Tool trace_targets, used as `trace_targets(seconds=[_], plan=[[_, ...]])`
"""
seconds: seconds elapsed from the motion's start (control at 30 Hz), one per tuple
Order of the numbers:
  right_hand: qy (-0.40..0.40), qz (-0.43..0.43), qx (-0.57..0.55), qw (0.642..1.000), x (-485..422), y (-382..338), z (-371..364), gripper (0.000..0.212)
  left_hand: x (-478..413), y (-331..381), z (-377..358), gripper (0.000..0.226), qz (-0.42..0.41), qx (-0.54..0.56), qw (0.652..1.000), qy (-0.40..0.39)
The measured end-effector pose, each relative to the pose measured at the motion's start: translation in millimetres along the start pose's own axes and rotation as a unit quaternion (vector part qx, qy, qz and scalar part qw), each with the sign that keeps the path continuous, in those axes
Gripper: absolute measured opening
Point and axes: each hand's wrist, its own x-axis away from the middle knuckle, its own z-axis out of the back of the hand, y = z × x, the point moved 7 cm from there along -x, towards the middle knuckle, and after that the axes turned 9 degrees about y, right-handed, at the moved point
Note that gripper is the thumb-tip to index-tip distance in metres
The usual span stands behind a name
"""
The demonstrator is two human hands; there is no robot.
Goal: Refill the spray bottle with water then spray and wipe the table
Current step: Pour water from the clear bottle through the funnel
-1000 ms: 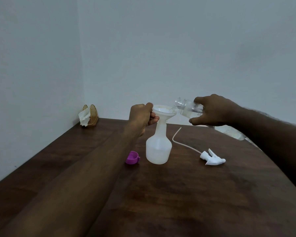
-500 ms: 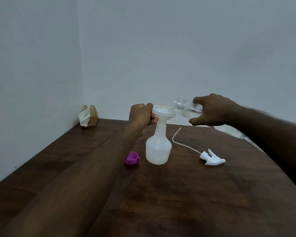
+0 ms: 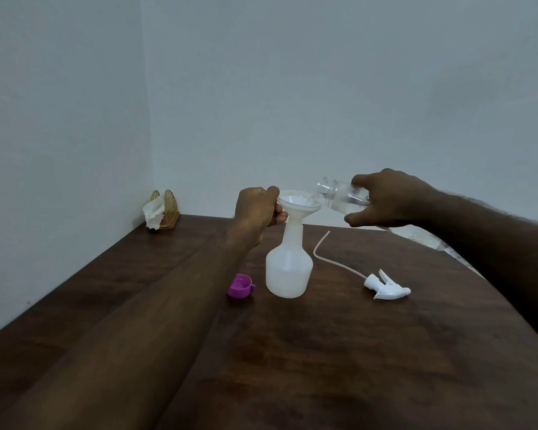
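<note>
On the bench (image 3: 323, 352) the spray bottle (image 3: 289, 268) stands mid-way — cap (image 3: 240, 286) just left, sprayer head (image 3: 387, 288) right, napkin holder (image 3: 165, 211) far behind.

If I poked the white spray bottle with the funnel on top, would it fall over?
Probably not easily: the spray bottle has a wide base. Still, it looks like light plastic, and the funnel makes it top-heavy. The left hand steadying the funnel suggests it wobbles.

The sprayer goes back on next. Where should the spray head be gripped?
Grip the spray head by its chunky white body, coming from above: it lies flat on the table, its thin tube trailing toward the bottle.
</note>
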Motion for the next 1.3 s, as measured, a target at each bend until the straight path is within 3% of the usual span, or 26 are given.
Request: trace_targets(seconds=[1.3], plan=[[-0.005,0.018,0.024,1.0,-0.2,-4.3,6.2,0.059,-1.0,3.8,3.3,0.022,-0.025,-0.042,0.999,0.019]])
